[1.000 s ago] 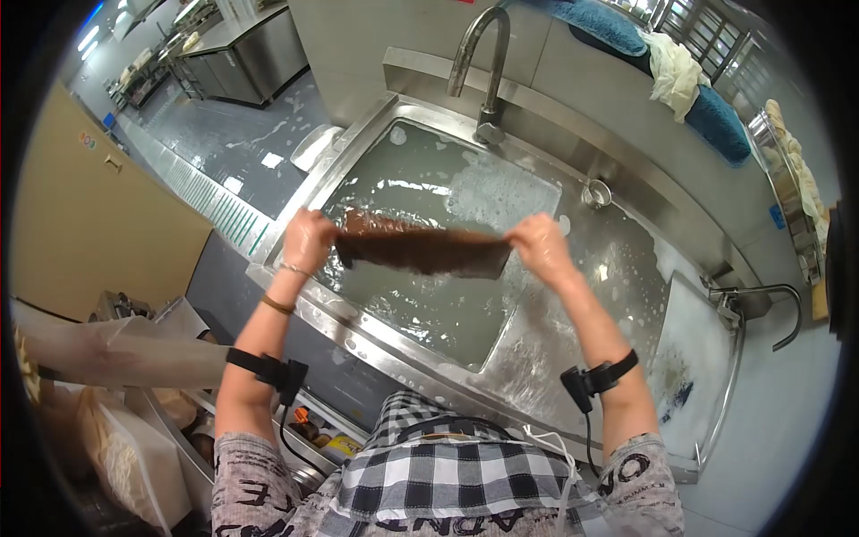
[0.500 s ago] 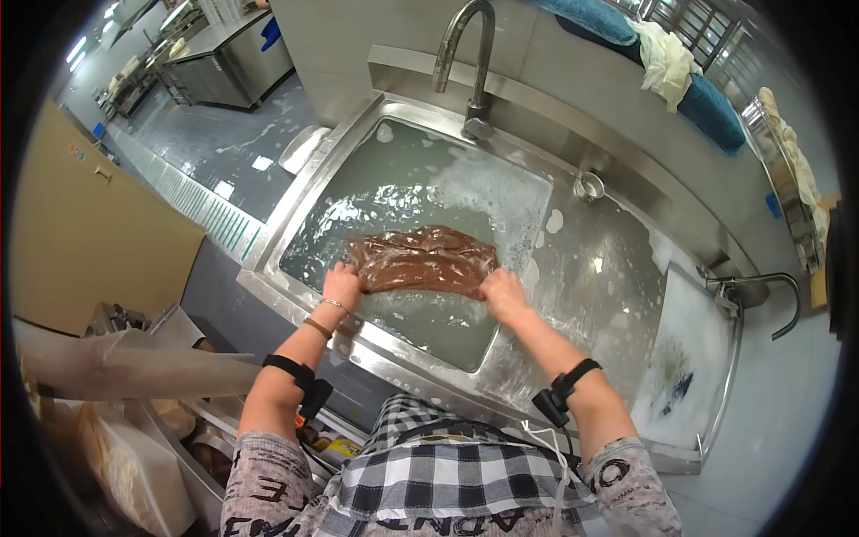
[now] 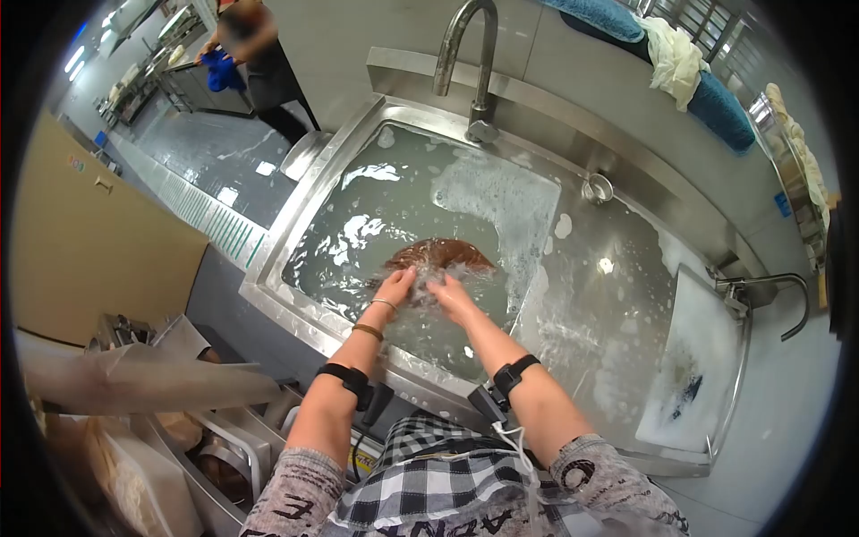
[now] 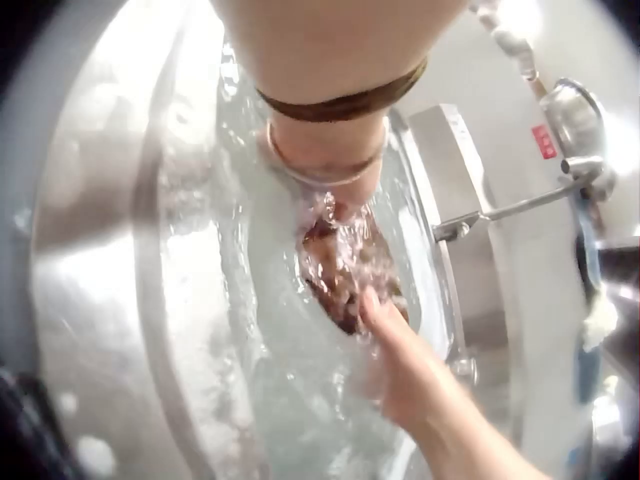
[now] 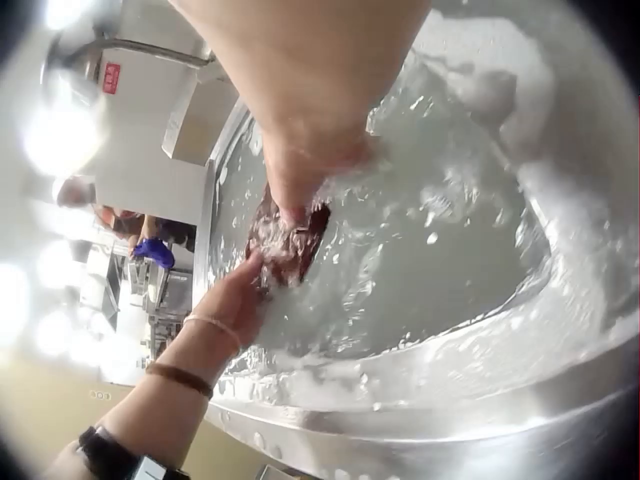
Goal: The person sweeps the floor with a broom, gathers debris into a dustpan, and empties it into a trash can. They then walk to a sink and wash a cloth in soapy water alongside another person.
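Note:
A wet brown cloth [image 3: 452,253] lies bunched in the cloudy water of the steel sink [image 3: 302,208], its near part under splashing water. My left hand [image 3: 395,286] and right hand [image 3: 454,294] hold its near edge close together, thumbs upward and the other fingers mostly hidden by water. From the left wrist, the cloth [image 4: 340,265] shows as a crumpled strip, with the right thumb along its edge. In the right wrist view, the left hand [image 5: 235,300] meets the cloth [image 5: 300,245] from the side.
Behind the sink rises a tall faucet [image 3: 483,63]. White foam [image 3: 501,197] floats at the right of the basin, beside a wet steel drainboard [image 3: 608,295] with a small metal cup [image 3: 597,188]. In the back left a person [image 3: 259,63] holds a blue cloth [image 3: 222,73].
The cloth was stretched above the water, then lowered onto it. Now my hands have come together and the cloth is bunched and partly under water. A person has appeared in the background.

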Tool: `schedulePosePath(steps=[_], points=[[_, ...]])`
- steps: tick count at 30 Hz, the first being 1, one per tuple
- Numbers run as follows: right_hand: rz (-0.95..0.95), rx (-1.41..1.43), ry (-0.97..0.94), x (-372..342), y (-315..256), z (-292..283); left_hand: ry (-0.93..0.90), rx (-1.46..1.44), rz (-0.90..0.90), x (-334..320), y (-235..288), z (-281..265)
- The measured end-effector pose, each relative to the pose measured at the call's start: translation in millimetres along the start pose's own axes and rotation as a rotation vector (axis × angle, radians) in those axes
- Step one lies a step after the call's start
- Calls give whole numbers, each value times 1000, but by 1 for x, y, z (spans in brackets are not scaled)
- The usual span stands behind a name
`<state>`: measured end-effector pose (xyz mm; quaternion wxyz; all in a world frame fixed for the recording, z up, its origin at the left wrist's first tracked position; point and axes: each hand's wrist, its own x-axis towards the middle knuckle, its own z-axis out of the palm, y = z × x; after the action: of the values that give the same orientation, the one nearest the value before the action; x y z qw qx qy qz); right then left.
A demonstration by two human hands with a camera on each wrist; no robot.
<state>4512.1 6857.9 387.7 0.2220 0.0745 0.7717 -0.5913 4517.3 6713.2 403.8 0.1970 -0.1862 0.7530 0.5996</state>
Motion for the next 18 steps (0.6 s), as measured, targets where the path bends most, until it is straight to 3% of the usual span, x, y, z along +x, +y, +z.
schedulePosePath(steps=[1, 3, 5, 7, 9, 12, 13, 16, 18], points=[[99, 456, -119, 5, -4, 6, 0, 4, 0, 1, 4, 4], [127, 560, -190, -14, -46, 10, -144, -502, -165, 7, 11, 6], [-194, 115, -24, -13, -55, 21, -197, -601, -107, 10, 13, 5], [-238, 87, -45, -25, -70, 25, -300, -795, 18, 9, 24, 3], [-375, -199, 120, -31, -81, 29, -271, -944, 23, 1, 32, 12], [-351, -295, 240, -17, -85, 7, 20, -578, 20, -23, 61, 19], [-341, -334, 312, -11, -84, -4, -1, -456, 57, -31, 67, 21], [-283, -736, 259, 3, -71, -57, -93, -386, 119, -39, 66, 13], [-254, -828, 210, 0, -64, -82, 120, 226, 260, -46, 67, -3]])
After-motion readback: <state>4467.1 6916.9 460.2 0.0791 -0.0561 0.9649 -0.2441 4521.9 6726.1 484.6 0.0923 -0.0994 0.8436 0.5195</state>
